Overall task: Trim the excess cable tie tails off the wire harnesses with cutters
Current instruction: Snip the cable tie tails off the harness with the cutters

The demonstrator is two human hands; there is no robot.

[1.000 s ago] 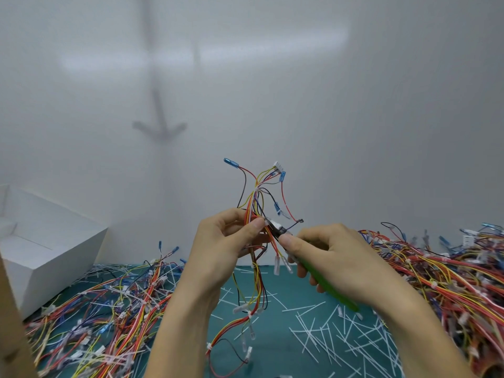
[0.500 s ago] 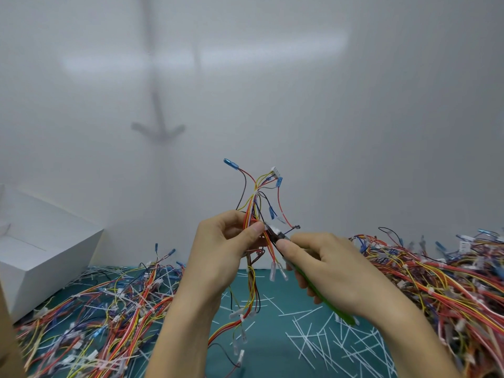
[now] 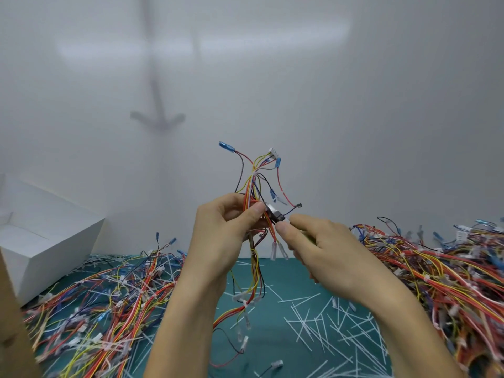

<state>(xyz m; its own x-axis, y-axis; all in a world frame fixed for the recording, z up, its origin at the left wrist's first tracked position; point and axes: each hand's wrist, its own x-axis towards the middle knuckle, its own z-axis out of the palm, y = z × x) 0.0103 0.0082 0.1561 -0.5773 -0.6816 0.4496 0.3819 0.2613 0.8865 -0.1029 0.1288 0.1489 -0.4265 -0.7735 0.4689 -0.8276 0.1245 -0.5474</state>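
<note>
I hold a wire harness (image 3: 255, 184) of red, yellow, orange and black wires upright in front of the wall. My left hand (image 3: 226, 236) grips its bundle, thumb pressed on the wires. Blue and white connectors fan out above; the rest hangs down toward the green mat. My right hand (image 3: 321, 249) grips the cutters (image 3: 274, 215); only the metal jaws show, set against the bundle just right of my left thumb. The handles are hidden inside my fist. I cannot make out the cable tie at the jaws.
A pile of harnesses (image 3: 103, 304) lies at the left, a bigger pile (image 3: 441, 271) at the right. Cut white tie tails (image 3: 321, 326) litter the green mat (image 3: 275, 271) between them. A white box (image 3: 41, 236) stands at far left, brown cardboard (image 3: 11, 323) at the left edge.
Both hands with the harness have shifted slightly up in the view. The cutters' green handle, visible below my right hand before, is now hidden.
</note>
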